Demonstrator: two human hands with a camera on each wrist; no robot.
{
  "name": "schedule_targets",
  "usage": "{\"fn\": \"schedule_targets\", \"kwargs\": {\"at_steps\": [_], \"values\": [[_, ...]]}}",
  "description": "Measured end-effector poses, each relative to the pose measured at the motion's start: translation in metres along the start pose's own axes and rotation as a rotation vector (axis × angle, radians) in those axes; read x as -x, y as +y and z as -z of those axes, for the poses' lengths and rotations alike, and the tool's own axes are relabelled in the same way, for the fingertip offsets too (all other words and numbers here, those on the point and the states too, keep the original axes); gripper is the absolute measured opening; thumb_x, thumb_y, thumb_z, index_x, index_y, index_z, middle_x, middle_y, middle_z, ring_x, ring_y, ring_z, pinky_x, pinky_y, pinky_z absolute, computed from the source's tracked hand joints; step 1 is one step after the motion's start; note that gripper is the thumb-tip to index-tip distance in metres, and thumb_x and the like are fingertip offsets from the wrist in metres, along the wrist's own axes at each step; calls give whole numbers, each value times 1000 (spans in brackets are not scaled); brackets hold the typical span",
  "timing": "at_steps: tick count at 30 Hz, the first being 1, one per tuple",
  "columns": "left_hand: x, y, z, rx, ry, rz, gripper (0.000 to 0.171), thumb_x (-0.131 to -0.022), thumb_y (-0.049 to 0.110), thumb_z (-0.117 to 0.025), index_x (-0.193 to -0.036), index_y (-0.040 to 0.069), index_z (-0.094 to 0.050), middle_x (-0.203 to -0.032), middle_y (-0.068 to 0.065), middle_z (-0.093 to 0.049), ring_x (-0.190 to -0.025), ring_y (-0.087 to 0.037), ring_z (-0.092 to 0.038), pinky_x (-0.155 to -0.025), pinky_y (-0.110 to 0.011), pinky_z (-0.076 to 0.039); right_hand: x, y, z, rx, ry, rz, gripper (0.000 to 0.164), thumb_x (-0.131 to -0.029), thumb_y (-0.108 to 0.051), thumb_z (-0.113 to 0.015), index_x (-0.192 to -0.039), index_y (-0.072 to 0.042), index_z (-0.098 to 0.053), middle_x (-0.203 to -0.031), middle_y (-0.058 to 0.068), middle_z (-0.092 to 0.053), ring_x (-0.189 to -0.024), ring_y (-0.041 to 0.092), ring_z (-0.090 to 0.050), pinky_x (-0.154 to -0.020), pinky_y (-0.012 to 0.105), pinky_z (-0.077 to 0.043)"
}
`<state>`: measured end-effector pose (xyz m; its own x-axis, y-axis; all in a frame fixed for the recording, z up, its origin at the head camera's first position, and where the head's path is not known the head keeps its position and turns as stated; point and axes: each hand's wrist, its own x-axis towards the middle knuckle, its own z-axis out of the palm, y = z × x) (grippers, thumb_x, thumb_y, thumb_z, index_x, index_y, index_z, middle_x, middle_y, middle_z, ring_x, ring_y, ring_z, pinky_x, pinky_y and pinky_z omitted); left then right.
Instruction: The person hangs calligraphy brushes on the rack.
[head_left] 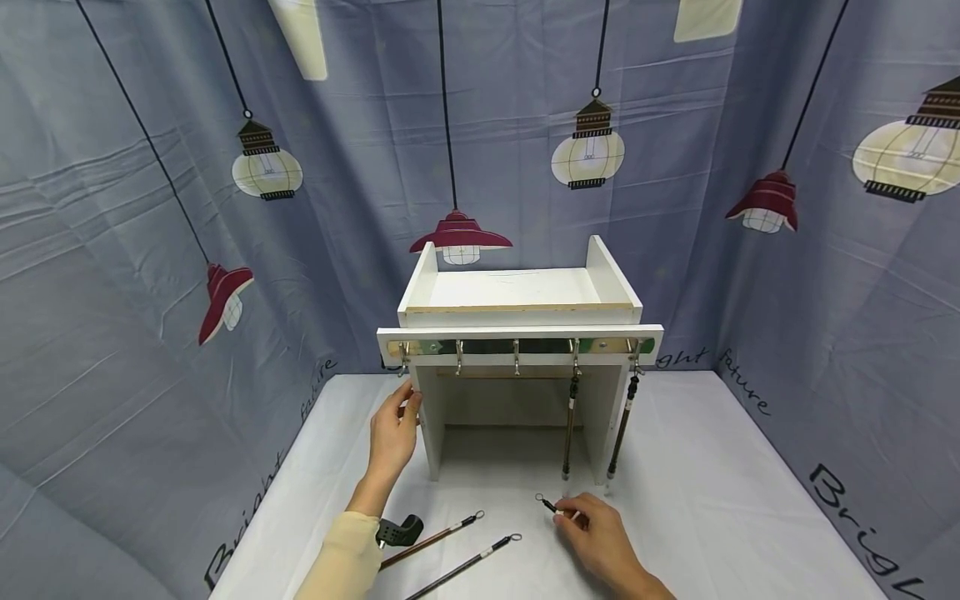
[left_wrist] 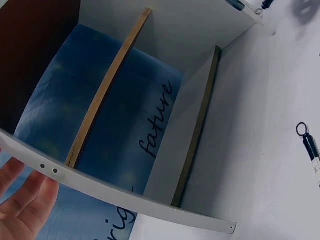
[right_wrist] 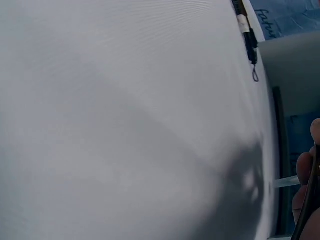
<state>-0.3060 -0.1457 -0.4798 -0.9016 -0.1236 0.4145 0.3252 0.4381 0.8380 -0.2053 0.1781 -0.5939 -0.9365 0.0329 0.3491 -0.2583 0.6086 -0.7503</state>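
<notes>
White tabletop (head_left: 720, 475) is being backed by a lamp-printed curtain (head_left: 495, 150). On it, a white shelf unit (head_left: 517, 318) bearing a hook rail (head_left: 487, 344) is being touched at its left side panel (head_left: 428, 425) by the left hand (head_left: 394, 429), whose fingers are being held loosely extended. Above the tabletop, before the unit's right side, a loop-ended brush (head_left: 550, 506) is being pinched by the right hand (head_left: 600, 533). Sound handling is judged to be served while the loop (head_left: 542, 500) is being left exposed and the unit is being steadied lightly. Slim and black-ended, the brush is being mostly hidden by the fingers.
</notes>
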Motion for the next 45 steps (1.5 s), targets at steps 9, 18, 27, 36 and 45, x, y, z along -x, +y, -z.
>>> {"fn": "schedule_targets", "kwargs": {"at_steps": [9, 18, 27, 36, 45], "values": [[0, 0, 0, 7, 3, -3, 51, -107, 39, -54, -149, 9, -55, -132, -17, -66, -108, -33, -72, -82, -37, -64, -12, -16, 3, -49, 36, 12, 20, -82, -4, -85, -94, -19, -79, -80, -14, -66, -64, -3, -53, -57, 19, -49], [-1, -1, 0, -8, 25, -22, 49, -107, 38, -54, -147, 9, -57, -133, -16, -68, -105, -32, -73, -81, -39, -64, -29, -33, 3, -98, 137, 131, 20, -82, -6, -86, -95, -18, -77, -78, -15, -65, -65, -1, -54, -55, 20, -48], [-1, -1, -1, -6, 14, -13, 50, -108, 40, -53, -148, 11, -57, -136, -14, -67, -106, -32, -73, -82, -40, -64, -37, -43, 2, -164, 223, 238, 25, -81, -1, -86, -97, -18, -76, -79, -13, -63, -67, 2, -53, -57, 19, -46], [0, -1, 0, -7, 23, -14, 48, -108, 36, -55, -147, 8, -57, -136, -17, -66, -106, -33, -73, -80, -39, -64, -43, -68, 6, -260, 277, 258, 26, -81, 6, -83, -97, -12, -75, -78, -3, -65, -66, 8, -54, -57, 19, -44], [1, 0, 0, 0, 22, -22, 50, -107, 37, -55, -148, 8, -56, -137, -17, -66, -105, -33, -73, -80, -39, -64, -54, -74, 7, -274, 257, 334, 20, -87, -3, -81, -101, -15, -74, -81, -4, -67, -68, 7, -55, -56, 22, -46]]}}
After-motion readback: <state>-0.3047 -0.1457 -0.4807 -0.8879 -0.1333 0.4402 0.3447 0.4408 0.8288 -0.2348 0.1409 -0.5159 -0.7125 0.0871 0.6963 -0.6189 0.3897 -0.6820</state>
